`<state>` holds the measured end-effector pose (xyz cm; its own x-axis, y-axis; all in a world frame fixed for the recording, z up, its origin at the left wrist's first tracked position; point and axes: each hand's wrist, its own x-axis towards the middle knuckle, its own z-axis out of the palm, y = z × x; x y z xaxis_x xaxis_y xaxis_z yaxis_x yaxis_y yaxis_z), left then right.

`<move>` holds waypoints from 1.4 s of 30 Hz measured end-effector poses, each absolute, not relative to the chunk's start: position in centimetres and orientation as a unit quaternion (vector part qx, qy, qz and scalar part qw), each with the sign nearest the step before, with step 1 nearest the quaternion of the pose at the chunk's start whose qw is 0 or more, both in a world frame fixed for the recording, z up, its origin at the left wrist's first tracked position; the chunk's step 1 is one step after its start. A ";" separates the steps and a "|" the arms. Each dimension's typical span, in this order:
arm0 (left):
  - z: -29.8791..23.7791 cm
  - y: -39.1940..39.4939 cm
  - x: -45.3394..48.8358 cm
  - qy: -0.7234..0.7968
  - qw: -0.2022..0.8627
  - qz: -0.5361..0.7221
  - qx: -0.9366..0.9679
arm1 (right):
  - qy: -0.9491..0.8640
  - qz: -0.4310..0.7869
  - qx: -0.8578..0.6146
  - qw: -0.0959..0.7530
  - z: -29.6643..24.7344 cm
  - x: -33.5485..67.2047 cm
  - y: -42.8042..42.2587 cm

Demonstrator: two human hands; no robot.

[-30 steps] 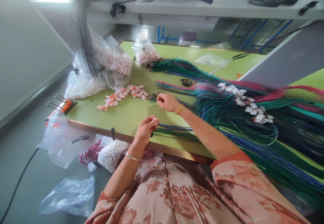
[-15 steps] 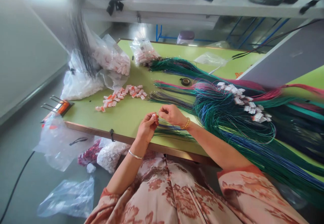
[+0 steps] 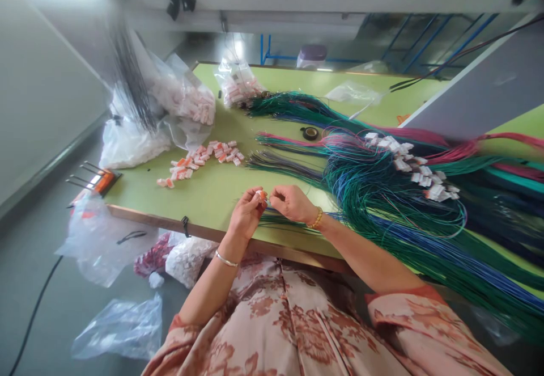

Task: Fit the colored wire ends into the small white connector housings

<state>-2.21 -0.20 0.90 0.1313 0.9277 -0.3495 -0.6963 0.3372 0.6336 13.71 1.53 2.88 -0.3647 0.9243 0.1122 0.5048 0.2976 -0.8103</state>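
Observation:
My left hand (image 3: 246, 215) pinches a small white and orange plastic connector (image 3: 260, 195) between thumb and fingertips, just over the table's front edge. Close beside it on the right, my right hand (image 3: 293, 203) is closed in a pinch at the connector's side, on what looks like a thin wire end, mostly hidden by the fingers. Loose green and blue wires (image 3: 289, 221) lie beneath my right hand and wrist. Left of the hands, a scattered pile of white and orange connectors (image 3: 199, 158) rests on the green tabletop (image 3: 212, 194).
Large wire bundles (image 3: 357, 177) spread across the right side, with white connectors (image 3: 397, 152) on top. A black tape roll (image 3: 310, 133) lies behind. Plastic bags of connectors (image 3: 187, 101) stand at back left. An orange-based pronged fixture (image 3: 100, 182) sits at the left corner.
My right hand has shifted slightly right and down, and a little more of the orange connector shows in my left hand. The whole view has tilted slightly.

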 end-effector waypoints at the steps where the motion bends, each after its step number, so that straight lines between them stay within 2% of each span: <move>1: 0.9 -0.2 -2.3 0.361 0.731 0.553 0.168 | -0.747 0.355 -0.477 0.298 2.9 13.7 1.5; 9: 0.5 -0.9 -1.9 0.413 0.669 0.568 0.246 | -0.724 0.400 -0.470 0.309 2.3 13.2 1.4; 20: 0.8 -0.9 -2.1 0.451 0.651 0.558 0.249 | -0.790 0.303 -0.448 0.289 2.6 13.0 0.4; 27: 0.5 -1.2 -1.4 0.470 0.644 0.548 0.251 | -0.819 0.223 -0.483 0.217 2.5 12.6 0.1; 30: 0.5 -0.7 -1.8 0.462 0.654 0.550 0.235 | -0.838 0.255 -0.442 0.191 3.8 13.6 2.6; 32: 0.5 -0.3 -2.1 0.456 0.657 0.557 0.226 | -0.827 0.273 -0.433 0.231 4.6 14.3 5.6; 35: 0.4 0.2 -2.5 0.455 0.661 0.555 0.220 | -0.774 0.250 -0.504 0.291 4.7 14.2 10.8; 42: 0.1 0.2 -2.6 0.450 0.667 0.555 0.212 | -0.735 0.243 -0.586 0.237 0.5 10.8 17.8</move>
<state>-2.56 0.21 0.07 -0.0203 0.9310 -0.3643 -0.5487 0.2942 0.7826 10.79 17.83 0.49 -0.1994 0.9779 0.0636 0.7467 0.1936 -0.6364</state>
